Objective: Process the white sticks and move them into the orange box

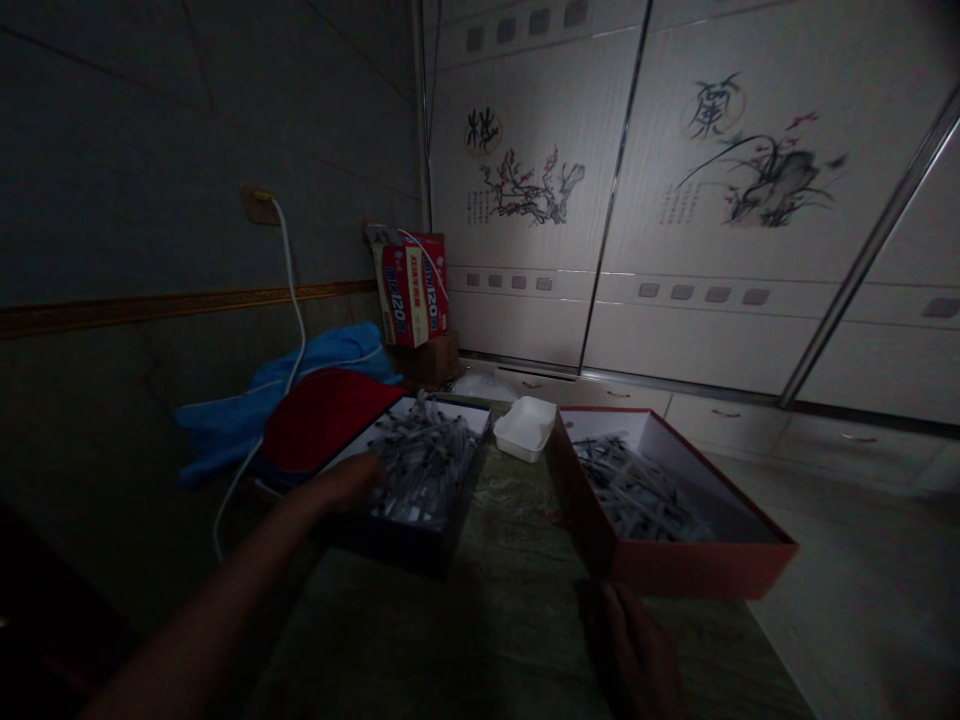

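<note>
My left hand reaches over the near left edge of a dark blue box. Its fingers are blurred and partly hidden, so their grip does not show. Inside that box lies a heap of thin, clear and whitish plastic pieces with dark bits. My right hand is low on the table, just in front of an orange-red box. Its fingers look curled together in deep shadow; what they hold, if anything, cannot be made out. Similar thin plastic pieces fill the bottom of the orange-red box.
A small white plastic tray stands between the boxes on the greenish table. Red and blue cloth lies at left, crossed by a white cable. A printed red carton and sliding cupboard doors stand behind.
</note>
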Motion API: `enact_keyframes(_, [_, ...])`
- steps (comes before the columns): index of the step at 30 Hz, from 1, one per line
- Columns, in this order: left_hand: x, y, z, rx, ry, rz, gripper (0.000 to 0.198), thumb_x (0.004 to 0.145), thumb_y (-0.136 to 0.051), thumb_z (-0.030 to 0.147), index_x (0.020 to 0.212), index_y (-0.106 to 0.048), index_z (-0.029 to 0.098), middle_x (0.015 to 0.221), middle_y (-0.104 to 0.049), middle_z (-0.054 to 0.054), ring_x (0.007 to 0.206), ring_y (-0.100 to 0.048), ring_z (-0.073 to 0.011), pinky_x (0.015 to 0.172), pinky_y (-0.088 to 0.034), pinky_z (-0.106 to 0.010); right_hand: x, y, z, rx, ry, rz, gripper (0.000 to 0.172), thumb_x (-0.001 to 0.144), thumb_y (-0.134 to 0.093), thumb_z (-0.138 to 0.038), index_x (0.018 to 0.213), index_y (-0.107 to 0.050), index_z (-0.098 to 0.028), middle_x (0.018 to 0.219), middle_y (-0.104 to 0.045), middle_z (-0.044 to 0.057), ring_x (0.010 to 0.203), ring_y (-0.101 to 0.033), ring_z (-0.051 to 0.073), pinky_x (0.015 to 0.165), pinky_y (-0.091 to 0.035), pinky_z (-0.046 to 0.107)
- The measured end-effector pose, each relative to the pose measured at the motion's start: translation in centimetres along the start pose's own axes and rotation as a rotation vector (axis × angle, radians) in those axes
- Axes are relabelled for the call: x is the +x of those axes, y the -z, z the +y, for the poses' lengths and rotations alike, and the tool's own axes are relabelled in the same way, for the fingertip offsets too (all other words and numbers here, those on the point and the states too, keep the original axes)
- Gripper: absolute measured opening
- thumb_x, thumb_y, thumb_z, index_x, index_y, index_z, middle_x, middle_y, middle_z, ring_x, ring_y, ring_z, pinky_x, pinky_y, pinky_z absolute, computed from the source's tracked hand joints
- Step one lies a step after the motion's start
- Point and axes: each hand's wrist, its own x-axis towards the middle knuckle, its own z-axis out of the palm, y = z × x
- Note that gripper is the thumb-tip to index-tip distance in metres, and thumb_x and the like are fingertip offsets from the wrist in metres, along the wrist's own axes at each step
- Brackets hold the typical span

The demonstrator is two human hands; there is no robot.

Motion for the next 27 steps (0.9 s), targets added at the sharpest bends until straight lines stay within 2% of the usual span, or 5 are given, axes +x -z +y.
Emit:
enact_keyframes(6, [-2.0, 0.5, 4.4, -0.084, -0.17, -0.146, 0.009, 0.066, -0.066, 0.028, 0.066, -0.068, 0.019, 0.089, -0.071, -0.005, 0.085, -0.061, -0.0235, 0.077, -0.044, -0.03, 0.0, -0.5, 0.3, -0.005, 0.039, 0.07, 0.054, 0.081, -0.039, -0.066, 0.094, -0.069, -0.023, 0.092, -0.073, 0.01, 0.082, -0.069, 0.025, 0.067, -0.056, 0.031])
enact_keyframes(11, [-8.2, -4.4, 7.1, -0.714, 0.036, -0.165, 0.024, 0.074, -0.063, 0.039, 0.08, -0.063, 0.017, 0.075, -0.069, -0.003, 0.057, -0.059, -0.0139, 0.058, -0.047, -0.026, -0.9, -0.3, -1.9, 0.072, 0.099, 0.077, 0.048, 0.07, -0.05, -0.071, 0.08, -0.069, -0.028, 0.083, -0.072, 0.007, 0.09, -0.065, 0.029, 0.074, -0.053, 0.037])
enact_keyframes(18, [-14.8, -15.2, 4.1, -1.039, 0.428, -0.068, 0.035, 0.06, -0.074, 0.048, 0.072, -0.064, 0.017, 0.068, -0.069, -0.003, 0.058, -0.061, -0.0161, 0.055, -0.05, -0.028, -1.4, -0.2, -3.1, 0.19, 0.047, -0.097, 0.055, 0.078, -0.037, -0.071, 0.064, -0.065, -0.025, 0.062, -0.064, 0.004, 0.069, -0.064, 0.021, 0.064, -0.052, 0.03])
enact_keyframes(23, [-15.1, -17.0, 2.4, -0.965, 0.482, 0.082, 0.037, 0.054, -0.075, 0.053, 0.068, -0.067, 0.02, 0.072, -0.068, -0.004, 0.065, -0.063, -0.0199, 0.062, -0.053, -0.032, -0.8, -0.4, -3.5, 0.25, 0.017, -0.208, 0.056, 0.083, -0.033, -0.066, 0.063, -0.062, -0.023, 0.055, -0.059, 0.001, 0.057, -0.059, 0.017, 0.058, -0.048, 0.027])
enact_keyframes(27, [-15.2, -17.3, 1.5, -0.914, 0.433, -0.009, 0.037, 0.057, -0.075, 0.051, 0.072, -0.068, 0.018, 0.07, -0.067, -0.003, 0.066, -0.063, -0.0191, 0.064, -0.051, -0.031, -0.4, -0.5, -4.0, 0.259, 0.087, -0.305, 0.048, 0.091, -0.033, -0.051, 0.063, -0.055, -0.02, 0.057, -0.057, -0.001, 0.057, -0.057, 0.014, 0.059, -0.043, 0.024])
